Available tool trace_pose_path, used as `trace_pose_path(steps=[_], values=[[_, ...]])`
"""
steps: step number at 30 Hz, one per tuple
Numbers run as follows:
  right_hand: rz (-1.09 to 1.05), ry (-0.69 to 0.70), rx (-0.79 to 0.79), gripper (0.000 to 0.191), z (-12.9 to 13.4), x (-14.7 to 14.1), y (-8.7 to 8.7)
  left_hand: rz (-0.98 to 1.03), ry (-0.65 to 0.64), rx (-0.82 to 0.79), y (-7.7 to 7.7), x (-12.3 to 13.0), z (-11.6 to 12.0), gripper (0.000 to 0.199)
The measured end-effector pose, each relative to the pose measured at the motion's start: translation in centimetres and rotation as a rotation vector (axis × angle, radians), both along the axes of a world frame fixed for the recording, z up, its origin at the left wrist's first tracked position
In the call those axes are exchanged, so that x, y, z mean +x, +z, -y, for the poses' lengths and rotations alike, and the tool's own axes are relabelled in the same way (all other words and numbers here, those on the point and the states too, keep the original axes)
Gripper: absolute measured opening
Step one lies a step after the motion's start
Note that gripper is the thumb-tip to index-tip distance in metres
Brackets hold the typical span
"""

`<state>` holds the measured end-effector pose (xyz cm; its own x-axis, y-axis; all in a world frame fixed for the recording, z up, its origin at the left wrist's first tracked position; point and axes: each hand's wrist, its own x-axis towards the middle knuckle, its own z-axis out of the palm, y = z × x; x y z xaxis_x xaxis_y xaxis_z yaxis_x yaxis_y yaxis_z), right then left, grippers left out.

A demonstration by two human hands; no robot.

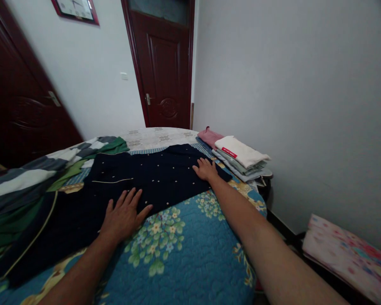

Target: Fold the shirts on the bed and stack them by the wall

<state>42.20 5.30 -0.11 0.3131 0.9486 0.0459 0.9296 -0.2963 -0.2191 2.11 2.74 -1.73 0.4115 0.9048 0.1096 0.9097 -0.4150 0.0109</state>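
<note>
A navy garment [158,173] with small pale dots and thin cream piping lies spread out across a blue floral quilted cover [184,262]. My left hand [122,216] rests palm down near the garment's lower middle, its fingers spread. Farther right, my right hand [205,169] lies flat on the garment's right part with the fingers stretched out. Neither hand grips anything. The garment's left part, with a long piped edge, reaches toward the lower left. Whether it is a shirt or a dress I cannot tell.
Folded clothes [241,154], a white one with a red label on top, are stacked at the right edge. Rumpled grey, white and green striped fabric [28,182] lies at left. A wall stands close on the right, near a pink floral box-like item [346,254].
</note>
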Motion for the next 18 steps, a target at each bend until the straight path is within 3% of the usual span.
trace_pose_path(steps=[6,9,14,18], values=[[0.06,-0.046,0.264,0.052,1.2,-0.1,-0.3,0.036,0.01,-0.012,1.1,0.5,1.4,0.086],[0.11,0.017,0.369,0.047,2.4,0.7,-1.1,0.081,0.014,-0.032,1.5,0.7,2.2,0.089],[0.212,0.121,0.406,0.047,4.4,2.4,-2.8,0.169,-0.001,-0.06,1.6,0.6,2.6,0.094],[0.309,0.064,0.369,0.048,7.2,2.5,-3.1,0.212,-0.008,-0.058,1.5,0.5,3.0,0.096]])
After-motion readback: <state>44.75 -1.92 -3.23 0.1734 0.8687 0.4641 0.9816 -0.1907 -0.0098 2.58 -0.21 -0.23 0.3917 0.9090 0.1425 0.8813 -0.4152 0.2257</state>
